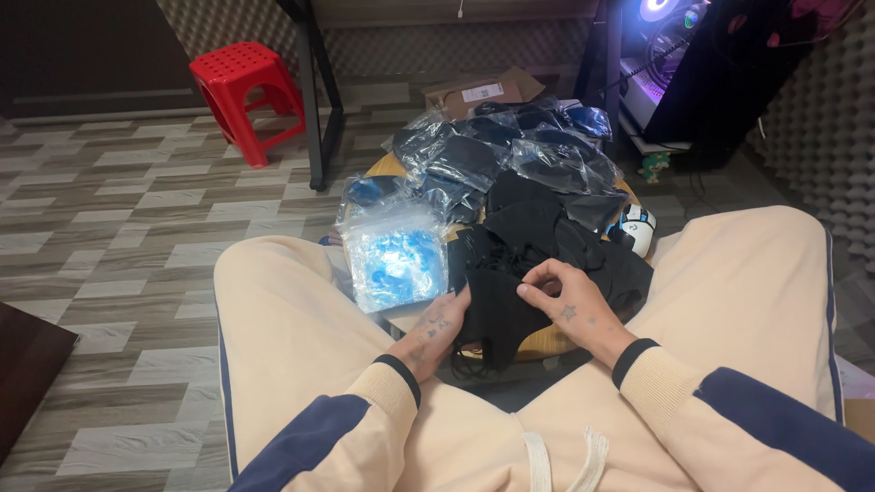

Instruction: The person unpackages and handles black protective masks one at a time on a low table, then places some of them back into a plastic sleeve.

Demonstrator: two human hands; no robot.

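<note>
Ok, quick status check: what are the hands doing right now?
Left hand and right hand both gripping a black cloth piece. More black pieces piled on the small round table. Clear bags beside them, nothing blocking.

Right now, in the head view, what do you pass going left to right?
Red stool → bag of blue pieces → left hand → black mask → right hand → small ball

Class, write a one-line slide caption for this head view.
Both hands, left hand and right hand, hold a black mask.
</note>
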